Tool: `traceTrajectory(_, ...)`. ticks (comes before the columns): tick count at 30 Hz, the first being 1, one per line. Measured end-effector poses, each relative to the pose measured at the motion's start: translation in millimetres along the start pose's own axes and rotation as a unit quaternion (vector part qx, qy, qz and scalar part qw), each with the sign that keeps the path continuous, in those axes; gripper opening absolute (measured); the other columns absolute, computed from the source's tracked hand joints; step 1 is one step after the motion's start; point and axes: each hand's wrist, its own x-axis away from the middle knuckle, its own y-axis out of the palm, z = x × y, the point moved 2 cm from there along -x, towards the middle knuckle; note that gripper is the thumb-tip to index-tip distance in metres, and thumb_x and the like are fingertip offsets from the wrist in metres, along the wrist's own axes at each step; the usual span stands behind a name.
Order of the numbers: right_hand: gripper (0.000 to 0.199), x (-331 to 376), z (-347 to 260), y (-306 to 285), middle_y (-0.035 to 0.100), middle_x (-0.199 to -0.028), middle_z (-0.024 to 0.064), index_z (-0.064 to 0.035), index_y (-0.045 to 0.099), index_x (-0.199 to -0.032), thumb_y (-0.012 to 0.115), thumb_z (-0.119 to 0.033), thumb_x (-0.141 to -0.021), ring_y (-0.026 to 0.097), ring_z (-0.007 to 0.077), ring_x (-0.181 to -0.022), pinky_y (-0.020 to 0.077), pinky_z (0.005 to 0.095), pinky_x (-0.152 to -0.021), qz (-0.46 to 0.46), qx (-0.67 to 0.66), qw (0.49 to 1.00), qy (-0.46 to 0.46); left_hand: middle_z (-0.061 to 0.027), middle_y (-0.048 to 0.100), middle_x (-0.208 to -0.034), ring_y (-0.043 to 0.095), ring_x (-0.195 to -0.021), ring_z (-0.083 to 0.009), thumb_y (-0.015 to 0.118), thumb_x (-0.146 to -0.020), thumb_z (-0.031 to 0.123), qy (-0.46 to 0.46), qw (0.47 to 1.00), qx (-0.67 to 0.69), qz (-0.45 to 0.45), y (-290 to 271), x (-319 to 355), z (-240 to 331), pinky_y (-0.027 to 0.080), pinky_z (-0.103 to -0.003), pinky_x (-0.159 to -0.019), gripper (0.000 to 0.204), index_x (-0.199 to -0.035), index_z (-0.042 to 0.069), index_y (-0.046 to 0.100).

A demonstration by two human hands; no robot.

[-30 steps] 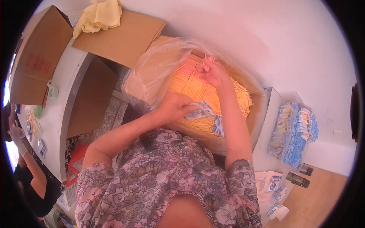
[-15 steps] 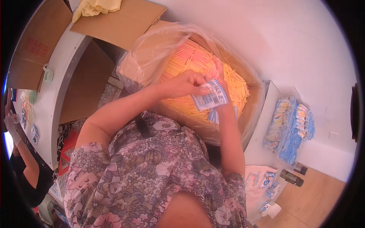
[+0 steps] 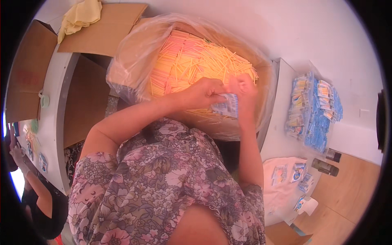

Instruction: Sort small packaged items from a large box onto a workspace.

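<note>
— Pale wall (image 3: 286, 24) behind; what is nearest the hands?

— Left hand (image 3: 206, 90) pinches a blue-and-clear packet (image 3: 226, 107) by its upper part, above the near side of an open cardboard box (image 3: 212, 127). Right hand (image 3: 245, 86) is just beside it, fingers curled and blurred; whether it grips anything, one cannot tell.

— And under them?

— Yellow and pink sticks (image 3: 196, 57) fill the box. A clear plastic liner (image 3: 126, 65) bunches up along its left and far sides.

— Anything in the way?

— The right hand hides part of the packet, and both forearms cross the box's near edge.

— Further out?

— To the right, a clear bin (image 3: 312, 110) of packets, with a pink cloth (image 3: 271, 196) nearer the person. To the left, a cardboard flap (image 3: 102, 32) bearing a yellow cloth (image 3: 81, 16), then a white table (image 3: 53, 134) and a co-worker's gloved hand (image 3: 17, 154).

— How are the arms set?

— Elbows bent, the left forearm slanting inward, the right one nearly straight ahead, hands meeting in front.
</note>
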Motion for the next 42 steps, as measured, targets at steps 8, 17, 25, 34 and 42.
traceTrajectory(8, 0.022, 21, 34, -42, 0.059, -0.059, 0.0056, -0.0038, 0.049, -0.070, 0.061, -0.009, -0.086, 0.063, 0.0155, -0.055, 0.0456, 0.0305, -0.049, -0.078, 0.370, 0.924, -0.064, -0.0039, 0.063, -0.083, 0.057, -0.079, -0.0092, 0.066, -0.083, 0.005, -0.153, 0.971, 0.182, 0.038, -3, 5, -18, 0.045, -0.024, -0.069, 0.008, -0.087, -0.002, 0.067)
traceTrajectory(17, 0.014, 13, 3, -59, 0.055, -0.065, -0.0017, -0.0051, 0.057, -0.076, 0.064, -0.013, -0.086, 0.051, 0.0051, -0.057, 0.0379, 0.0237, -0.048, -0.039, -0.139, 0.982, 0.126, -0.0049, 0.065, -0.084, 0.059, -0.080, -0.0120, 0.073, -0.073, -0.001, -0.129, 0.962, 0.241, 0.028, -8, 5, -21, 0.046, -0.026, -0.074, 0.008, -0.080, 0.000, 0.070)
traceTrajectory(25, 0.015, -3, 2, -43, 0.054, -0.065, -0.0041, -0.0050, 0.058, -0.077, 0.065, -0.015, -0.086, 0.048, 0.0020, -0.056, 0.0366, 0.0196, -0.049, -0.088, -0.039, 0.991, 0.098, -0.0041, 0.064, -0.086, 0.058, -0.085, -0.0127, 0.076, -0.070, 0.000, -0.094, 0.975, 0.200, -0.029, -2, 1, -15, 0.044, -0.026, -0.079, 0.011, -0.079, 0.003, 0.071)
traceTrajectory(34, 0.015, 2, -32, -26, 0.055, -0.064, 0.0012, -0.0013, 0.059, -0.084, 0.066, -0.015, -0.084, 0.049, 0.0061, -0.060, 0.0399, 0.0226, -0.053, -0.132, 0.144, 0.979, -0.051, -0.0069, 0.066, -0.101, 0.058, -0.096, -0.0137, 0.069, -0.081, 0.010, -0.169, 0.952, 0.247, -0.057, -4, 3, -19, 0.044, -0.029, -0.088, 0.017, -0.096, 0.002, 0.071)
traceTrajectory(42, 0.019, 41, -26, -25, 0.058, -0.074, 0.0051, -0.0002, 0.062, -0.093, 0.069, -0.010, -0.079, 0.054, 0.0092, -0.068, 0.0456, 0.0259, -0.063, -0.024, 0.178, 0.977, -0.117, -0.0059, 0.066, -0.100, 0.057, -0.099, -0.0136, 0.068, -0.084, 0.016, -0.188, 0.938, 0.282, -0.071, 1, 0, -20, 0.044, -0.029, -0.089, 0.024, -0.103, 0.002, 0.069)
